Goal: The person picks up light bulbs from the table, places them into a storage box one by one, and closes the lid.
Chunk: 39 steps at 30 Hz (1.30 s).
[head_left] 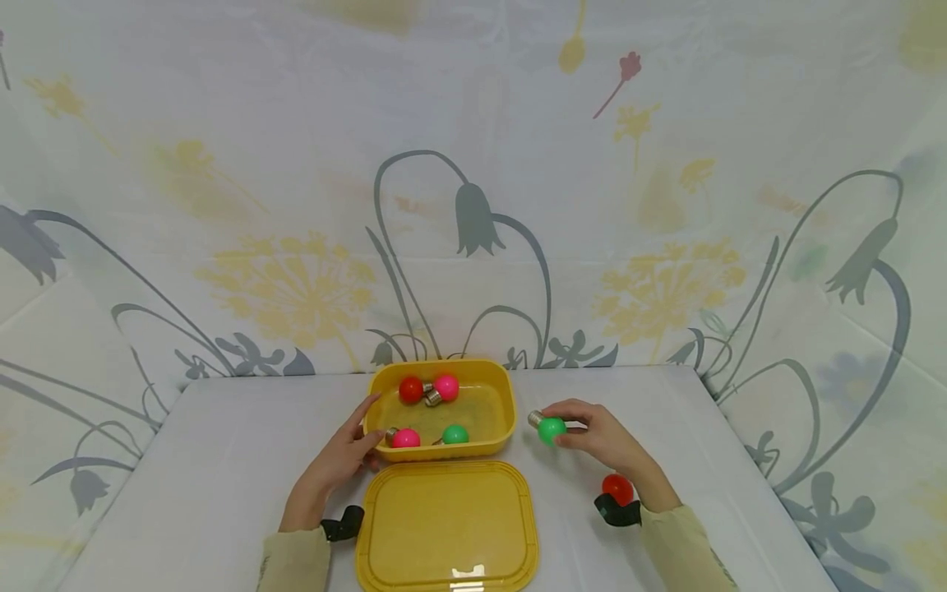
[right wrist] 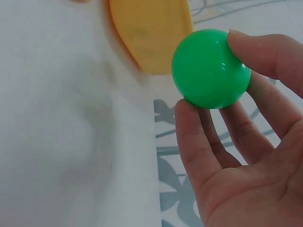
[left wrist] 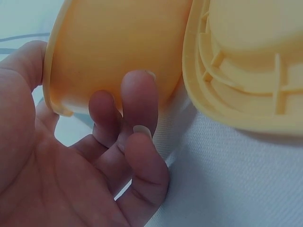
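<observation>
A green light bulb (head_left: 551, 430) with a silver screw base is pinched between the thumb and fingertips of my right hand (head_left: 595, 434), just right of the yellow plastic box (head_left: 488, 448). In the right wrist view the bulb's round green globe (right wrist: 210, 68) faces the camera. My left hand (head_left: 342, 456) holds the box at its left side; in the left wrist view, one digit reaches over the rim and curled fingers (left wrist: 139, 97) lie by the outer wall. Inside the box are a red bulb (head_left: 411, 390), pink bulbs (head_left: 405, 438) and another green bulb (head_left: 455, 434).
A yellow lid (head_left: 447, 526) lies flat in front of the box, near its front wall. A red bulb (head_left: 617, 490) rests on the white tabletop beside my right wrist, partly hidden by the black wrist strap (head_left: 617, 511). A flower-patterned cloth (head_left: 488, 271) hangs behind the table.
</observation>
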Motion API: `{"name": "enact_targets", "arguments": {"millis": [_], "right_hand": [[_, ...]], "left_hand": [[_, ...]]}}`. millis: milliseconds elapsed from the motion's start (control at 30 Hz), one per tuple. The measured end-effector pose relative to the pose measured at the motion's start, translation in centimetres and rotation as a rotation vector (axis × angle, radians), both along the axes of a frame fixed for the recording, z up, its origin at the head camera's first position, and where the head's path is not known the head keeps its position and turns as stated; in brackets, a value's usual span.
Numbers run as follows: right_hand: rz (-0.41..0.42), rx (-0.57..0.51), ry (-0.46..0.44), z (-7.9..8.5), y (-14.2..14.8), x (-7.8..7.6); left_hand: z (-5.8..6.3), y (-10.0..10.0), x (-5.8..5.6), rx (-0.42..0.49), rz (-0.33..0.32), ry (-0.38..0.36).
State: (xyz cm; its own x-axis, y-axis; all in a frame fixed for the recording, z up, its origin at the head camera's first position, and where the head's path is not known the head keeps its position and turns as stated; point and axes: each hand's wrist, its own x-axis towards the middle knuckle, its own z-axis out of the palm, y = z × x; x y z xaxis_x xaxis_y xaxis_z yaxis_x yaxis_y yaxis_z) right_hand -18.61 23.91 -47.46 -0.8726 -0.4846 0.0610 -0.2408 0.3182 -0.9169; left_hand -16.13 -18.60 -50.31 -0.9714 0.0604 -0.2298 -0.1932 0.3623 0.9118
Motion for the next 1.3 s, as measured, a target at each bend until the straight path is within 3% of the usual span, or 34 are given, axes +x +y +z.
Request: {"name": "enact_targets", "arguments": {"millis": [900, 1300], "right_hand": [[0.061, -0.014, 0.031, 1.3, -2.8, -1.1], [0.088, 0.031, 0.063, 2.5, -4.6, -2.1]], "left_hand": [[0.0, 0.2, -0.1, -0.005, 0.015, -0.003], [0.1, 0.3, 0.0, -0.007, 0.018, -0.005]]}}
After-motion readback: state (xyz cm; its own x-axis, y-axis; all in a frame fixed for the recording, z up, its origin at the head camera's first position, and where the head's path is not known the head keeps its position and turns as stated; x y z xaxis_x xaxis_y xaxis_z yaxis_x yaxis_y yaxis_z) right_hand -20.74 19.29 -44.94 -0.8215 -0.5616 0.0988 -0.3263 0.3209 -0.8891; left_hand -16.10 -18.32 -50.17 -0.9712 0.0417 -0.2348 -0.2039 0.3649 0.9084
